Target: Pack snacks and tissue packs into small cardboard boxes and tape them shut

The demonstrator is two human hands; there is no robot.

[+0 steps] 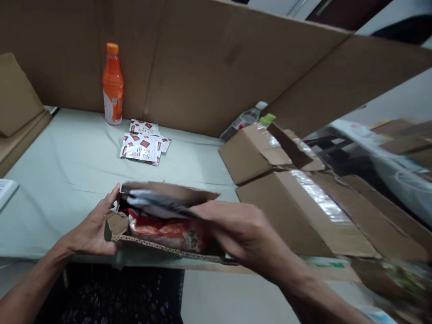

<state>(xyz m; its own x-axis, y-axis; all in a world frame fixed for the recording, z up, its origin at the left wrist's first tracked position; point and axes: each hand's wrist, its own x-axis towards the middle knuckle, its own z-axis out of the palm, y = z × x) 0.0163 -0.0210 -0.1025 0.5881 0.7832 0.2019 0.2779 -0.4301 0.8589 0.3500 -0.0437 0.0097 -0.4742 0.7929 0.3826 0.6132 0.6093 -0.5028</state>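
A small open cardboard box (151, 245) lies at the table's near edge. My left hand (96, 225) grips its left end, thumb toward me and fingers on the far side. Inside shows a red food packet (165, 231) with a printed picture. My right hand (236, 225) is closed on a flat dark-and-silver packet (158, 204), blurred by motion, held over the box opening. Beyond the box, several white sachets (140, 147) with brown squares and "Super Meal" print lie in a loose pile.
An orange bottle (113, 85) stands against the cardboard back wall (192, 67). Open cardboard boxes (290, 211) sit at the right, with a clear bottle (245, 120) leaning behind them. At the far left are another cardboard box (18, 99) and a white object's corner (6, 191).
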